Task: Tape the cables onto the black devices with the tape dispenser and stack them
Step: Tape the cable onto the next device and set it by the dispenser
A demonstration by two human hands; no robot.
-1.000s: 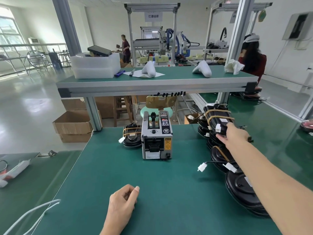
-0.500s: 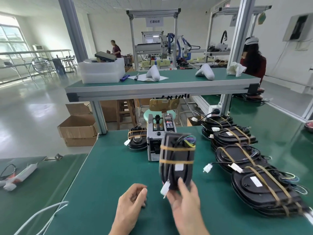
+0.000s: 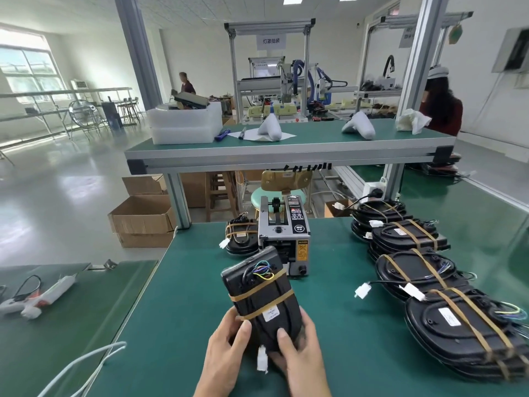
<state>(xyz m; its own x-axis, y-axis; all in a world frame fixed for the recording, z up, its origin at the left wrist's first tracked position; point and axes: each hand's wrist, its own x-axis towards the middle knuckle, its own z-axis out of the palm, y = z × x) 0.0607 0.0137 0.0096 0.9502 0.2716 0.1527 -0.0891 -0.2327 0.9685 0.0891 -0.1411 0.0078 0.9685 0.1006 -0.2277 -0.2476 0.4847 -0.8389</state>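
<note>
- While hovering over the green bench [image 3: 183, 310], both hands are gripping one black device [image 3: 262, 296] (cable already taped on).
- Left hand [image 3: 226, 353] and right hand [image 3: 300, 356] are covering its near end; wrists are running out of frame.
- Device is partly blocking the tape dispenser [image 3: 286, 233] behind.

Bright daylight from left window [image 3: 27, 73], glare, wide-angle edge distortion
</note>
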